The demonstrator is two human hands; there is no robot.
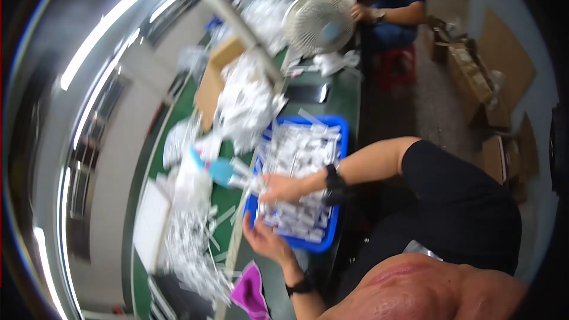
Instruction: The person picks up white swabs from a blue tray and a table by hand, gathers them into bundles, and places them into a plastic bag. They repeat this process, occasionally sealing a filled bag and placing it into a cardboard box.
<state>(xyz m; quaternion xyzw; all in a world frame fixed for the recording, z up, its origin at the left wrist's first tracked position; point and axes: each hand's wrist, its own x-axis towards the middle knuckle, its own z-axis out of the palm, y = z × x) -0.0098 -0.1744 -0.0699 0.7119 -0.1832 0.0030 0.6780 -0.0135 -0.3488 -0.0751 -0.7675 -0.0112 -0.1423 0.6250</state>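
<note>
A blue plastic tray [342, 142] is filled with small white strip-like pieces [302, 148]. Over its left part, my right hand [283, 188] is closed around a few white strips [242, 173] that stick out from the fingertips; motion blur hides their exact kind. My left hand [269, 242] is at the tray's near left corner, fingers apart, with nothing visible in it. Just beyond the right hand's fingers is a smeared light-blue object [220, 172], its kind unclear.
Loose white strips [192, 231] are heaped left of the tray, near a magenta cloth [249, 291]. Beyond are a cardboard box [208, 92] with white plastic bags [246, 95], a phone [307, 93] and a fan [320, 22]. A co-worker [391, 6] sits at the far end. Cartons [468, 77] stand on the right.
</note>
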